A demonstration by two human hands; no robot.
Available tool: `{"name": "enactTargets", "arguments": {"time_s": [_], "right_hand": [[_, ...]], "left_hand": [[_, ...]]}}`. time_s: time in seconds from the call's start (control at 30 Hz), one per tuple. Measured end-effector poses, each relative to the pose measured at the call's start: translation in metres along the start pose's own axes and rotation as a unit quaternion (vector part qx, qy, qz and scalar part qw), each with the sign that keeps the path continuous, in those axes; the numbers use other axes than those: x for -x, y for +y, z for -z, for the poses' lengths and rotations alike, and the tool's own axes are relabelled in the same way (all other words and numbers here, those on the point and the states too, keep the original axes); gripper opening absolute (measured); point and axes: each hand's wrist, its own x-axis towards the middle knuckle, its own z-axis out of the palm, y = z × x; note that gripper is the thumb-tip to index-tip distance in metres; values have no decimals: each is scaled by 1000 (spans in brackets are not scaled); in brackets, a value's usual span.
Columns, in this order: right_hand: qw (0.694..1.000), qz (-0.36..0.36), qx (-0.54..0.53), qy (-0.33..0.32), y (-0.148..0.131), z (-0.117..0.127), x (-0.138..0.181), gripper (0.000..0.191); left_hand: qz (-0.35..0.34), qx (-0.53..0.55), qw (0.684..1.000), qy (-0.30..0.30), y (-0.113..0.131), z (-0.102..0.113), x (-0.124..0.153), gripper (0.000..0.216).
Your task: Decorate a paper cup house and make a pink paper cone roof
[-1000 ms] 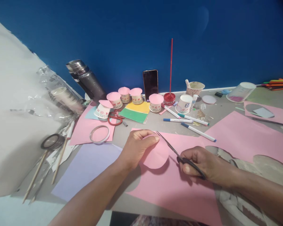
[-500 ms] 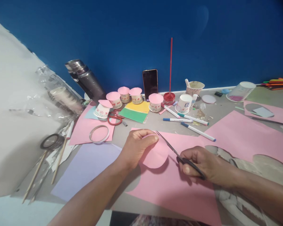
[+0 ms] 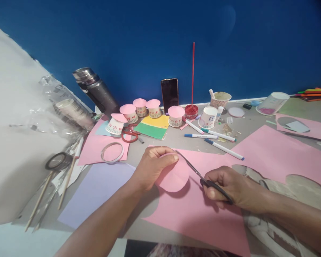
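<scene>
My left hand (image 3: 152, 166) pinches a rounded pink paper piece (image 3: 173, 178), lifted a little above the large pink sheet (image 3: 200, 214) it is cut from. My right hand (image 3: 227, 187) grips black-handled scissors (image 3: 203, 176). Their thin blades reach up and left along the rounded piece's upper edge, tips close to my left thumb. Both forearms come in from the bottom of the view.
Several small cups with pink paper lids (image 3: 140, 110) stand at the back near a phone (image 3: 169, 93), a steel flask (image 3: 95, 89), a red pot with a stick (image 3: 192, 110) and markers (image 3: 223, 149). Red scissors (image 3: 130, 135), tape rings (image 3: 112, 152), a lilac sheet (image 3: 96, 189) and more pink paper (image 3: 273, 153) lie around.
The rounded pink piece has turned slightly in my left hand, its lower edge swinging left. The scissors and my right hand have barely moved.
</scene>
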Motion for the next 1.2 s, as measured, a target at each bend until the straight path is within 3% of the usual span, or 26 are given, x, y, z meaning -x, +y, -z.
{"name": "enactTargets", "arguments": {"time_s": [0.47,0.67,0.97,1.2], "right_hand": [[1000,12,-6,-16,9,2,-1,48],[998,12,-48,48,13,1,-6,52],[986,52,-122,106,16,0,-13,33],[988,52,-53,133,19,5,-16,37]], "left_hand": [[-4,-17,1000,-20,1,3,1,16],[6,3,1000,10,-1,4,-2,21],[6,138,990,24,-19,-14,-3,34],[20,128,991,27,-27,-18,-3,37]]}}
